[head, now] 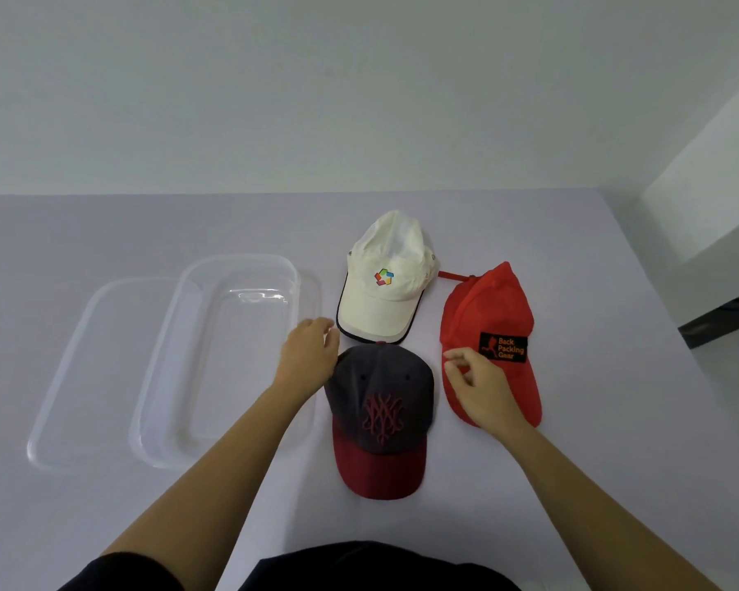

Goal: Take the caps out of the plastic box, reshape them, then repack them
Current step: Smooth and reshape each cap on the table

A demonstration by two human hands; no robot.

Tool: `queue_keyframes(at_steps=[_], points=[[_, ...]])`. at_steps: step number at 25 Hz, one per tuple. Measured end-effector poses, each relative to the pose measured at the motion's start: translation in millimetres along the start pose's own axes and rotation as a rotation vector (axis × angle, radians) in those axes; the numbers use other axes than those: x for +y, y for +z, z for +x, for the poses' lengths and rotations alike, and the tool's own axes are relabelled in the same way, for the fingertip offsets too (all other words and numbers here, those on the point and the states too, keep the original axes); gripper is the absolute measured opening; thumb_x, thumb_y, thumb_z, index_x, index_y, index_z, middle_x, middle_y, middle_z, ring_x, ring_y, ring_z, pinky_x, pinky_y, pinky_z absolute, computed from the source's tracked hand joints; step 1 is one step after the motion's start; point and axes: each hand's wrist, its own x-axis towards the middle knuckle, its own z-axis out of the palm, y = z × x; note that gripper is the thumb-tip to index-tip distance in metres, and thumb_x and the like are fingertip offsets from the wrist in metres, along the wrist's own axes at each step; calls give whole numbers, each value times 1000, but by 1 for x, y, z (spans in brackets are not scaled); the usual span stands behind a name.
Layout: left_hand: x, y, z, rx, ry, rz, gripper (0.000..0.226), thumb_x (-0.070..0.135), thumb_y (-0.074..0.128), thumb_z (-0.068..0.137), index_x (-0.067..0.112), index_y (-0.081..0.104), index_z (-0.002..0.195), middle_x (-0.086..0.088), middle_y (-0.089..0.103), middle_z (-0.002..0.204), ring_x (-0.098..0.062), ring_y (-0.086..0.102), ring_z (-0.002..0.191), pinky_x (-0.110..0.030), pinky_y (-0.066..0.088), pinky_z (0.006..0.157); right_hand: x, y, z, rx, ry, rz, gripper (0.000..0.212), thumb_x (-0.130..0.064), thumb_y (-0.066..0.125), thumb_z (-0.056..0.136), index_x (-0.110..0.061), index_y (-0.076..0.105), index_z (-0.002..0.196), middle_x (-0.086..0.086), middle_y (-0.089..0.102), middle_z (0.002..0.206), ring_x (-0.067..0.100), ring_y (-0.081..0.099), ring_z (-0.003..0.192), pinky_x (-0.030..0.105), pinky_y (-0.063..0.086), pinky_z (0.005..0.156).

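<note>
Head view: left hand [310, 354] touches the navy, maroon-brimmed cap [380, 415] at centre, grip unclear; right hand [485, 390], fingers loosely open, hovers over the red fabric cap [489, 334]; clear plastic box [222, 360] empty at left; white cap [387, 279] behind.

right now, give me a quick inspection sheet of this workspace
surface: pale table, flat.
job's things: clear plastic box empty, its lid partly under it; white cap, red cap and dark cap lying out on the table.
clutter: nothing seen.
grippers: left hand touching the dark cap's back edge, right hand over the red cap, holding nothing.
cables: nothing seen.
surroundings: plain wall behind, dark floor at right.
</note>
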Motion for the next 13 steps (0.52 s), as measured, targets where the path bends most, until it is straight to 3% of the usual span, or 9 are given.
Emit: queue_keyframes(at_steps=[2,4,7,11,13], points=[[9,5,0,54,72,-24,31,18,43,97,7,59,120,-11,61,122,-24,59,106,-26,40,90,7,-7,-9,64,-62,-35,18,-15,54,92,-14,61,107,-2,63,101,6,58,84,19,49,78],[22,20,-2,21,145,-60,31,16,45,95,7,59,121,-10,61,122,-21,60,101,-24,42,88,17,-10,-14,148,-97,-81,18,-12,56,90,-13,61,107,2,62,106,12,58,93,26,49,86],[43,50,-9,-64,269,-31,35,15,45,95,6,56,127,-10,58,129,-22,55,114,-22,37,94,37,-18,-14,252,-59,-175,32,-10,59,86,-7,56,117,12,56,120,26,51,113,34,40,100],[58,82,-23,-83,427,159,42,16,42,97,5,43,137,-11,40,147,-24,35,137,-30,27,111,48,-26,-27,210,-71,-223,43,-8,58,85,-6,49,128,13,49,133,27,43,126,40,36,108],[51,91,-38,-12,532,255,41,14,44,95,2,47,134,-14,44,145,-28,38,137,-37,33,111,51,-15,-43,119,-178,-258,46,-9,57,85,-7,49,130,10,48,136,22,43,127,38,38,107]])
